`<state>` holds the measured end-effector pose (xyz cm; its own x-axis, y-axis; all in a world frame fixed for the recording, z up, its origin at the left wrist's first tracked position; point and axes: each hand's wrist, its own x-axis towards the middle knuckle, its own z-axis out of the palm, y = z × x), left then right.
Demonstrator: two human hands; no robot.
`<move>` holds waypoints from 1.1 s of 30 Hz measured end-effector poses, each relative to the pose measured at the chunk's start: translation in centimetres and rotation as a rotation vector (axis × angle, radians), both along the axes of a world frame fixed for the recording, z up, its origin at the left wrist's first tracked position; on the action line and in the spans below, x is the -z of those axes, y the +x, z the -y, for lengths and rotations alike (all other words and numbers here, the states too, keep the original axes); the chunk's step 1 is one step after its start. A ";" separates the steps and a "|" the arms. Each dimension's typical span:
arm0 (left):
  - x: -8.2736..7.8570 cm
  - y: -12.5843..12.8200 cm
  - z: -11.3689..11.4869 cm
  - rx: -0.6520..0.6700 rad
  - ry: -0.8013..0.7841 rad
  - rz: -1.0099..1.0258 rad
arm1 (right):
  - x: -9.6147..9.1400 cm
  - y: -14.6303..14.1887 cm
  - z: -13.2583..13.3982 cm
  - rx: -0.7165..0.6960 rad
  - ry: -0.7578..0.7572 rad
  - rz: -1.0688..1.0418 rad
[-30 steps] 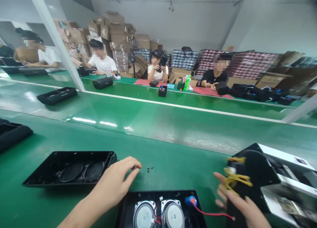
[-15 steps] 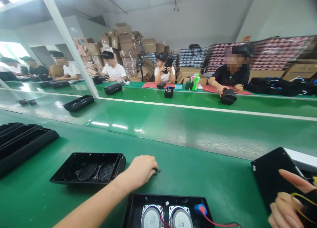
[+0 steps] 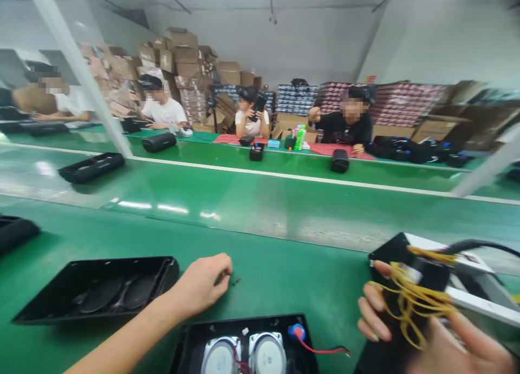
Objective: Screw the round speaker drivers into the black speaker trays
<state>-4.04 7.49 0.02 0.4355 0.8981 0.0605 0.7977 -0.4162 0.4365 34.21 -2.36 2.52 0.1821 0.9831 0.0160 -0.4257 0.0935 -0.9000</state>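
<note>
Screws point(image 3: 236, 281) are seen beyond speaker housing point(image 3: 227, 326), nearest left hand point(image 3: 207, 281), grip unclear; yellow cord point(image 3: 406, 293) is held by right hand point(image 3: 455, 336).

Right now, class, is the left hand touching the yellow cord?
No, the yellow cord is at the right hand, apart from the left hand.

You can read no word, number or brand anywhere. At six o'clock, the left speaker cone point(image 3: 220, 359) and the right speaker cone point(image 3: 268, 359) each carry a small, faint mark at the centre, too blurred for you to make out. At four o'clock, you cannot tell whether the pale patch point(image 3: 413, 275) by the yellow cord point(image 3: 422, 298) is a label. Toward two o'clock, the yellow-and-red sign point(image 3: 370, 79) is too small to read.
</note>
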 end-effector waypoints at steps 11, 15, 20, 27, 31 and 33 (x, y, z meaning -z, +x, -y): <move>0.6 -0.6 2.7 -0.343 -0.230 0.650 | -1.9 -3.3 0.9 -0.037 0.051 -0.269; 0.6 -0.1 2.2 -0.426 -0.364 0.819 | -3.0 -4.1 1.3 0.136 -0.010 -0.263; -0.2 0.0 2.1 -0.469 -0.502 0.892 | -2.1 -2.8 1.4 0.061 0.028 -0.238; -2.1 -0.3 2.4 -0.477 -0.736 1.047 | -1.5 -1.3 1.3 0.120 -0.014 -0.308; -2.7 -0.3 3.0 -0.466 -0.819 1.067 | -2.7 -1.7 1.0 0.271 -0.219 -0.412; -2.8 -0.3 3.3 -0.437 -0.817 1.058 | -2.7 -1.7 1.0 0.289 -0.230 -0.425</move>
